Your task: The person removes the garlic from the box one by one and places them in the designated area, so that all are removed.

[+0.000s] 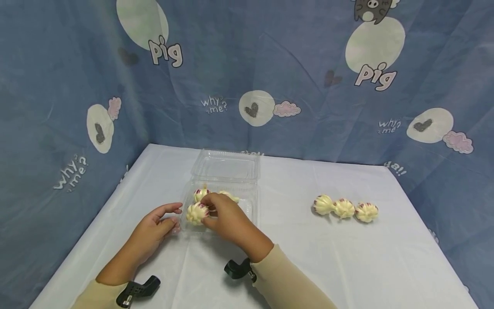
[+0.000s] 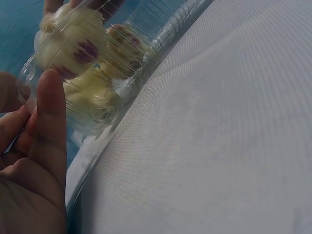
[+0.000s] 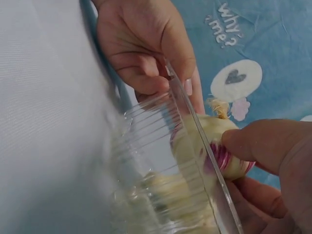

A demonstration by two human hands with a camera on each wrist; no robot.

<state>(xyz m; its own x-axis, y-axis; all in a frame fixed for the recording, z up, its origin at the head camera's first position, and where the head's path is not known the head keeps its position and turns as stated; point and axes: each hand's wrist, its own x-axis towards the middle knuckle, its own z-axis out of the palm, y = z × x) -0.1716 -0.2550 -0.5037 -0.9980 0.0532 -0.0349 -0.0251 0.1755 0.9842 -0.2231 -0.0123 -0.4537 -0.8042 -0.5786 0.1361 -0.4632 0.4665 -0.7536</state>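
A clear plastic clamshell box lies on the table with its lid folded back, away from the person. The right hand pinches a cream garlic bulb with purple streaks over the box's near-left part. Behind it in the box, one more garlic bulb sits at the left and another to its right, partly hidden by the right hand. At the box's left side, the left hand pinches the rim between thumb and fingers, as the right wrist view shows.
Three garlic bulbs stand in a row on the right of the white-covered table. A blue printed cloth hangs behind and along the sides. Each wrist carries a black camera mount.
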